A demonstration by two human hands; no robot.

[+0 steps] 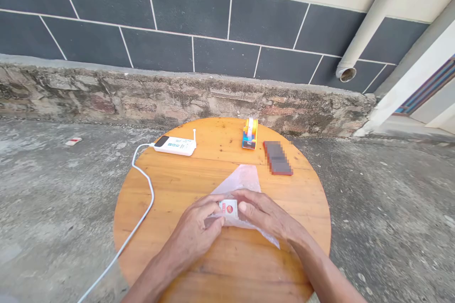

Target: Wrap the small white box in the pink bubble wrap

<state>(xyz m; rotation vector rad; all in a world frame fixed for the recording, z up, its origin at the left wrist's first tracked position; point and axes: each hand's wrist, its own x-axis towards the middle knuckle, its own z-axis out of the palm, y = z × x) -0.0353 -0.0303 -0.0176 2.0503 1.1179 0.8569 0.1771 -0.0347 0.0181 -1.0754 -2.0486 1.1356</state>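
Observation:
A small white box (229, 208) with a red round mark lies on a sheet of whitish, see-through wrapping (246, 177) at the near middle of the round wooden table. My left hand (201, 220) grips the box's left end, thumb at the near side and fingers curled over the far side, with some wrapping caught between. Around the right end curves my right hand (261, 210), its thumb against the box and its fingers along the far edge. One corner of the sheet points away from me, and another sticks out under my right wrist. The fingers partly hide the box.
On the wooden table (149, 218), a white power strip (175, 146) with its cable stands at the far left. A yellow and blue tape dispenser (250, 135) and a blurred dark flat thing with red edges (277, 157) sit at the far right. Behind runs a stone-footed wall (159, 99).

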